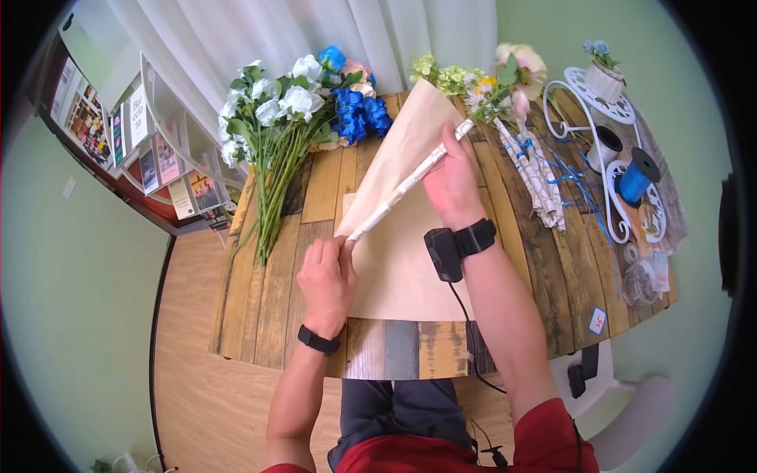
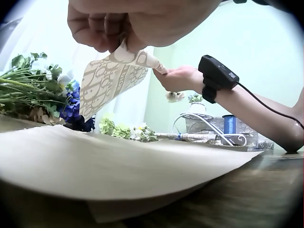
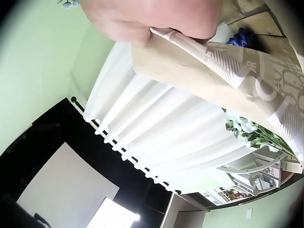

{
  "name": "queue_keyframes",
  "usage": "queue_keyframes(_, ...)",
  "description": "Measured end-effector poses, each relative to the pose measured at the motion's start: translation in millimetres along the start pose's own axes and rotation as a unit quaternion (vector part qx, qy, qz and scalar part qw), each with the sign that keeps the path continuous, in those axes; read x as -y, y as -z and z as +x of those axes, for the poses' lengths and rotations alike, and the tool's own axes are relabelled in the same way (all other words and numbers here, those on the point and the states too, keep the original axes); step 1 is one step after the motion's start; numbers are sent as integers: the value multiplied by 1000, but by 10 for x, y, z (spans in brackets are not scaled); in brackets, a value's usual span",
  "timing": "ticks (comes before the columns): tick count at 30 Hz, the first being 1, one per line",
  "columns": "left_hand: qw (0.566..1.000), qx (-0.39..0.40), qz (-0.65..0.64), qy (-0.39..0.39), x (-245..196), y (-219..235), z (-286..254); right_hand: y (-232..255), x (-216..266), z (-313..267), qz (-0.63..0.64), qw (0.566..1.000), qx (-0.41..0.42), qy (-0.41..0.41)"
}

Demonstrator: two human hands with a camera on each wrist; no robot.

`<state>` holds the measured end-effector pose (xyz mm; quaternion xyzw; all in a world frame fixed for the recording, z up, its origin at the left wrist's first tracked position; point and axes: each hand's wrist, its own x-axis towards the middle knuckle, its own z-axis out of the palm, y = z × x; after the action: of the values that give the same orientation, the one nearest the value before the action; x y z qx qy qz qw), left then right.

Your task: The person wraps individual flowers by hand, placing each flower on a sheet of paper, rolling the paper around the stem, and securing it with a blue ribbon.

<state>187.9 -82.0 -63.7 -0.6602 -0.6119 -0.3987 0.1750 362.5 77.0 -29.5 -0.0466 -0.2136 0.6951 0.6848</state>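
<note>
A sheet of kraft wrapping paper [image 1: 404, 134] is raised off the table, its near edge rolled into a narrow white-patterned strip [image 1: 408, 183]. At the lower end of that strip, my left hand [image 1: 325, 277] pinches the paper between thumb and fingers. My right hand [image 1: 455, 180] holds the upper end, thumb over the roll and palm beneath. Pale lettering covers the sheet's printed side [image 2: 111, 78] in the left wrist view. Beneath it, plain brown paper [image 1: 406, 280] lies flat on the wooden table [image 1: 280, 315].
Long-stemmed white flowers [image 1: 276, 106] lie at the left, beside blue flowers [image 1: 359, 114]. Pale blooms [image 1: 524, 71] are at the back. On the right are patterned paper rolls [image 1: 536, 177], a blue ribbon spool [image 1: 637, 177] and a white scrolled metal stand [image 1: 607, 158].
</note>
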Motion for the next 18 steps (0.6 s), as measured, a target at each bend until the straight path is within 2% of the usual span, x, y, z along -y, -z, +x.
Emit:
queue_keyframes(4, 999, 24, -10, 26, 11, -20, -21, 6, -5, 33, 14, 1000, 11, -11)
queue_keyframes(6, 989, 72, -49, 117, 32, -20, -53, -20, 9, 25, 17, 1000, -6, -3)
queue_keyframes(7, 989, 73, -49, 118, 36, -12, -56, -20, 30, 24, 17, 1000, -7, -4)
queue_keyframes(9, 966, 85, -164, 180, 33, 6, -47, -31, 89, 30, 9, 1000, -20, 15)
queue_keyframes(13, 979, 73, -141, 129, -42, 63, -50, -35, 155, 22, -35, 997, -32, 58)
queue_keyframes(14, 936, 113, -238, 235, 10, 51, -99, 42, 186, 76, -34, 998, -20, 57)
queue_keyframes(15, 870, 150, -329, 335, 27, 72, -94, -6, 229, 74, -34, 998, -7, 55)
queue_keyframes(16, 870, 150, -330, 335, 57, 108, -60, -45, 273, 58, -34, 998, -6, 56)
queue_keyframes(17, 736, 241, -474, 420, 97, 159, 5, -82, 337, 37, -20, 999, 14, 45)
queue_keyframes(18, 562, 319, -592, 482, 141, 207, 77, -139, 376, 6, -5, 999, 34, 33)
